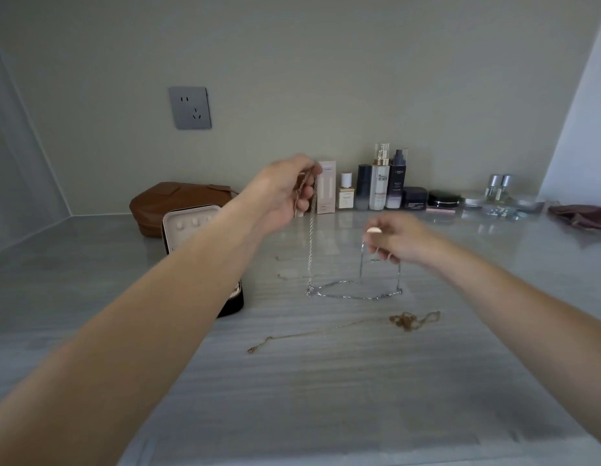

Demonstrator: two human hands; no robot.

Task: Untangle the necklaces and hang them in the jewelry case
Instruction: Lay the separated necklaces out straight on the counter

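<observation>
The left hand [285,193] grips a twisted silver rope chain [311,250] while the right hand [394,243] pinches a thin silver link chain [359,296], both reaching the grey countertop [326,381].

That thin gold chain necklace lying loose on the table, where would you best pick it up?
Pinch the thin gold chain necklace at its clasp end, from straight above: that end lies flat and free, while the right end is bunched in a tangle.
</observation>
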